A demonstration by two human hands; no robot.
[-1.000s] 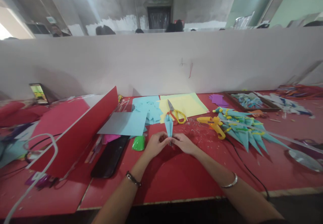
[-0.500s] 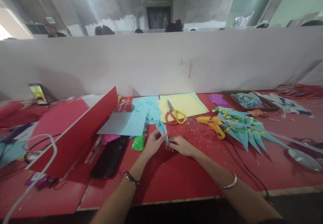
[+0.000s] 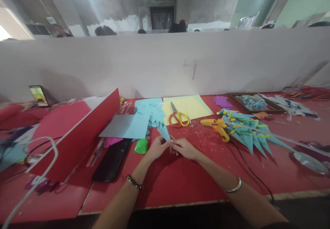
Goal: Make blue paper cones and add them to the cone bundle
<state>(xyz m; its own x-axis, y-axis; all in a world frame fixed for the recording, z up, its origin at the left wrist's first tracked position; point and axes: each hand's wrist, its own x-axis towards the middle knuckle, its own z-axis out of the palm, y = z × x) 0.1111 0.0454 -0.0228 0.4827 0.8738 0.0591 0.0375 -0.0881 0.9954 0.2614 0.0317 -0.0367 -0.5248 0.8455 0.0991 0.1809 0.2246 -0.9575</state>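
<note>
A light blue paper cone [image 3: 163,131] points its narrow end toward me, its wider folded end facing away. My left hand [image 3: 159,148] is closed on the cone near the tip, thumb on top. Against the same narrow end press the curled fingers of my right hand [image 3: 185,148], meeting the left fingertips; the very tip is hidden there. Just beyond the cone lie small light blue paper pieces [image 3: 149,109]. Scissors [image 3: 177,115] with red and yellow handles rest on pale yellow paper [image 3: 199,106]. Left of my left hand sits a bright green lump [image 3: 141,146].
A yellow glue gun [image 3: 218,127] lies on the right, its cord running to the front edge. Behind it are joined blue paper cones [image 3: 254,132] with yellow trim. A black tray [image 3: 112,163] and a leaning red board [image 3: 77,143] occupy the left. A white partition [image 3: 144,64] stands behind.
The cone has tilted, its tip now between the two hands and more of its side showing. My right hand has shifted slightly left, against the left fingertips.
</note>
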